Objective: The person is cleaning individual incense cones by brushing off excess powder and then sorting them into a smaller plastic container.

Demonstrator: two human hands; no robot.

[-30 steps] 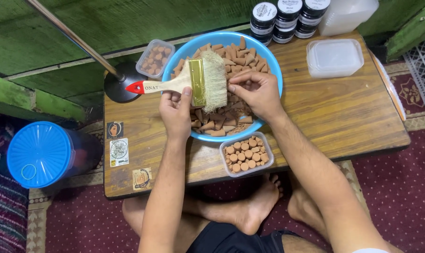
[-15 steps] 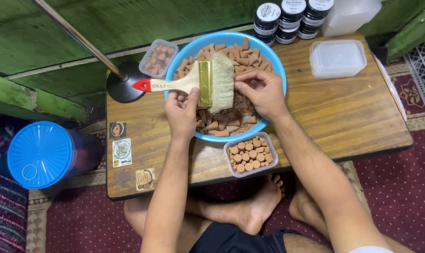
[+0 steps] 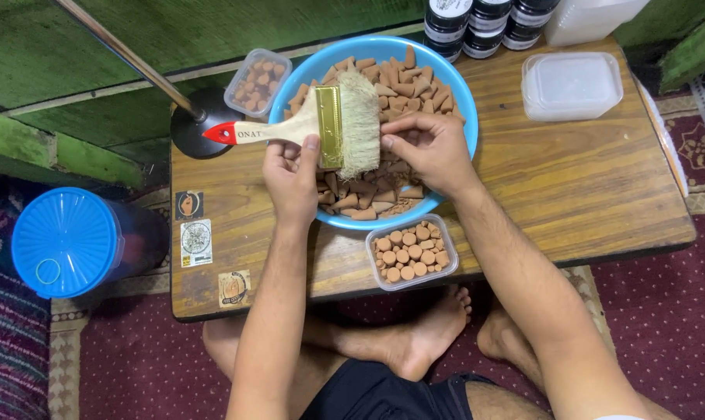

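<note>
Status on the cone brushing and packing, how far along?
Done: one small clear plastic tub in front of the blue plastic bowl looks full of upright brown cones. In hand: left hand holds a wide wooden-handled paintbrush; right hand pinches something at its bristles. Left: many loose brown cones in the bowl; stacked clear tubs unfilled.

The paintbrush (image 3: 321, 128) had a pale, smooth wooden handle, a shiny brass-coloured metal ferrule and soft, frayed cream bristles. The blue bowl (image 3: 457, 85) was glossy plastic; the brown cones (image 3: 403, 82) in it looked matt and chalky. The surface (image 3: 578, 187) was grained wood with a dull sheen.
</note>
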